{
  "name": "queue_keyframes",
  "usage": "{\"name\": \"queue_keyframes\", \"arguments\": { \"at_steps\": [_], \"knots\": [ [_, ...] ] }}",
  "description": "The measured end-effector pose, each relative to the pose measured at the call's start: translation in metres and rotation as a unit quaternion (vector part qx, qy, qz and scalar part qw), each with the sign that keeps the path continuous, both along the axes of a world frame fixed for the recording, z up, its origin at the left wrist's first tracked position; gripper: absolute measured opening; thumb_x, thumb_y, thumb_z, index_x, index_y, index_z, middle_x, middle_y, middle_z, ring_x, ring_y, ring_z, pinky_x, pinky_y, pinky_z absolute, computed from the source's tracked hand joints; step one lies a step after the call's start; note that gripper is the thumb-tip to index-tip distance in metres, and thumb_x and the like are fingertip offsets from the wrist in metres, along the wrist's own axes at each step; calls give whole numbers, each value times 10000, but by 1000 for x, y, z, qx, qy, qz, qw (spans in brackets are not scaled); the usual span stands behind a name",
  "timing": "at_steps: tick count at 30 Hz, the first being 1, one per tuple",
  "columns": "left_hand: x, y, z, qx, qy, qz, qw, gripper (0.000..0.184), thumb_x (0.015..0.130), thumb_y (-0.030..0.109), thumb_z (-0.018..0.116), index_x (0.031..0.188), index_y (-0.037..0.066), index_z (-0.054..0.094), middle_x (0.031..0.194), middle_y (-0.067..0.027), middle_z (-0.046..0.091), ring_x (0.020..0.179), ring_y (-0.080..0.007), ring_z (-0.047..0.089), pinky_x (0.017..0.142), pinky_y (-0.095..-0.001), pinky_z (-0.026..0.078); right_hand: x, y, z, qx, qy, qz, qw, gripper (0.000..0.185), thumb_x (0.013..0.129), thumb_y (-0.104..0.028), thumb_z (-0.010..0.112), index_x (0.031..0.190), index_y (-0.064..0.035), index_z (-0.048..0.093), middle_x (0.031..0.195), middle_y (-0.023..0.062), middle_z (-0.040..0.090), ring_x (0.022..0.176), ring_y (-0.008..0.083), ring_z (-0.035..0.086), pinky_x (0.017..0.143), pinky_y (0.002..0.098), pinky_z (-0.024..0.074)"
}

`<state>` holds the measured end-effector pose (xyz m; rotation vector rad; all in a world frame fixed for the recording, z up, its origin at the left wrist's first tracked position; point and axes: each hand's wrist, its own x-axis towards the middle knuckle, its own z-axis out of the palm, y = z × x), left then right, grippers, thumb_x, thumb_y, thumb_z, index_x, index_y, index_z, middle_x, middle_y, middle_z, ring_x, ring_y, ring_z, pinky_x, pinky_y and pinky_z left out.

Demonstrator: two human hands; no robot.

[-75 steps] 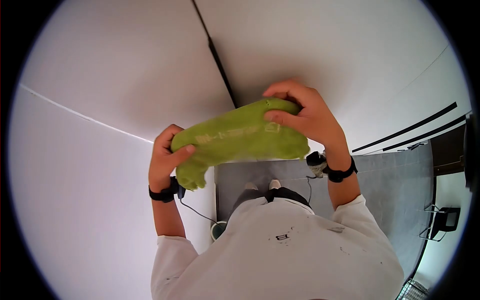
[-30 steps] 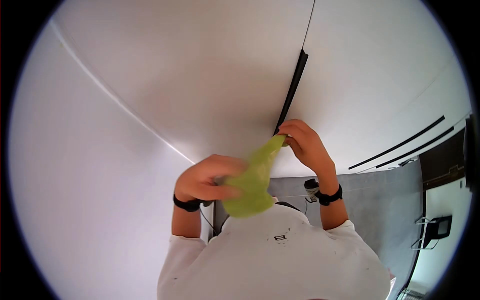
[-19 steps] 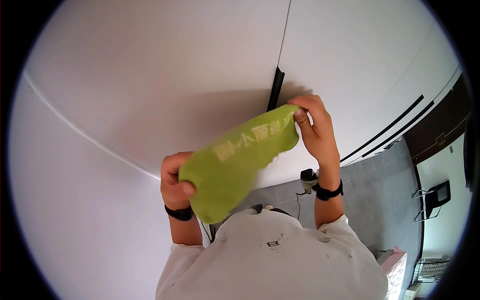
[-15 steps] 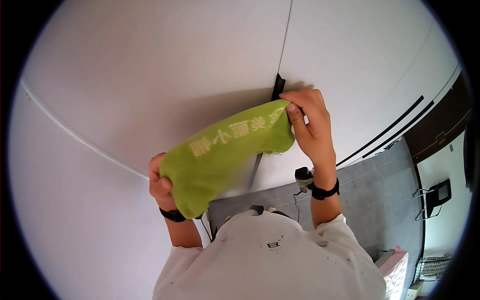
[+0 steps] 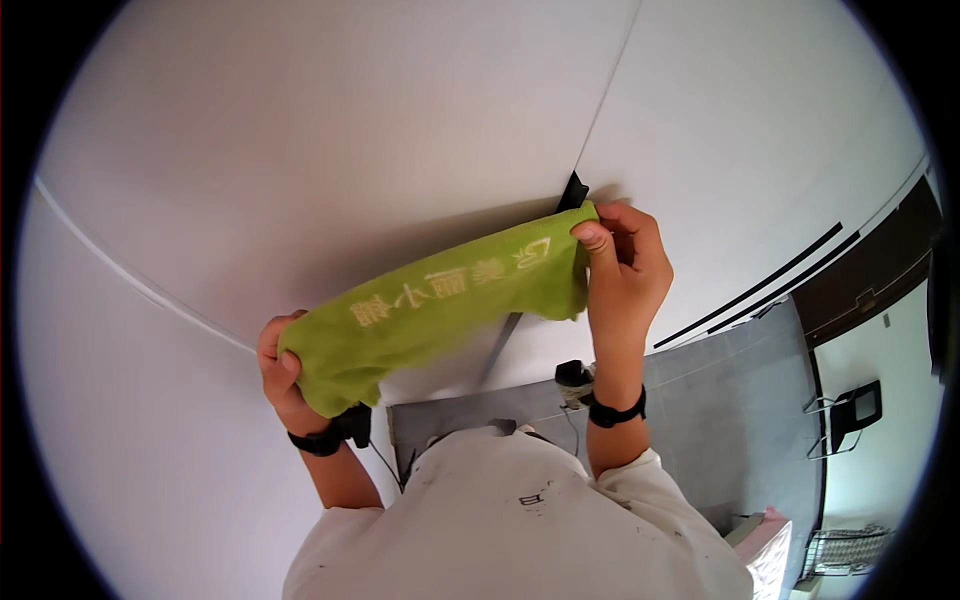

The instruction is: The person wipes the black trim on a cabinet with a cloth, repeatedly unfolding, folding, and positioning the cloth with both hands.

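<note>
The green cloth [image 5: 425,310] is stretched before the white wall [image 5: 400,110], its ends clamped between thumb and fingers: toward eight o'clock by the left hand [image 5: 280,368], toward three o'clock by the right hand [image 5: 632,262].

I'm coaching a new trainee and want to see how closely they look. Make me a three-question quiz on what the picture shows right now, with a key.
1. True or false: only the left hand holds the green cloth.
2. The shirt is mainly: (a) black; (b) white; (c) red.
3. Which hand appears higher in the picture?

Key:
1. False; the right hand holds the other end.
2. b.
3. The right hand.
</note>
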<state>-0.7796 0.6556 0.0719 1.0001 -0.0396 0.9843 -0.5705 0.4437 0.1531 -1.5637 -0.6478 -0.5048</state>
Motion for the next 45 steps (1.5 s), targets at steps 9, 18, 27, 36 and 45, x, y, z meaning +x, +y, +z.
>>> {"name": "queue_keyframes", "arguments": {
  "at_steps": [9,18,27,36,45],
  "knots": [
    [-1,-4,-4,-32,7,15,999,329,808,247,662,954,-36,579,880,-111,620,805,-196,605,732,-300,487,-17,8,-11,-38,-67,-6,997,349,830,-98,676,1145,3,562,1033,106,554,871,196,557,766,304,470],
    [-26,17,-16,15,145,117,982,275,789,93,672,1021,-36,601,943,-92,629,856,-169,590,791,-291,468,-23,27,-33,75,-101,10,992,432,837,-18,630,1237,21,469,1237,168,497,1160,260,478,971,360,397],
    [-38,11,11,134,185,257,939,221,758,97,681,920,-45,631,885,-93,623,834,-182,568,795,-314,449,-3,34,-36,213,-92,93,968,394,822,19,632,1179,-9,469,1263,165,492,1180,260,476,987,366,393],
    [-53,34,-15,259,90,50,960,488,772,409,750,969,-6,584,953,-112,618,896,-217,584,842,-360,455,3,34,-42,147,-146,-107,973,393,752,-52,742,1086,-6,541,1159,165,564,1057,273,538,892,352,447],
    [-36,24,-3,133,72,159,976,408,798,325,735,910,-37,584,768,-97,578,679,-150,493,602,-272,389,-13,38,-26,190,-90,-36,977,258,835,-22,671,1063,25,559,1161,146,566,1018,192,577,900,302,484]
  ]
}}
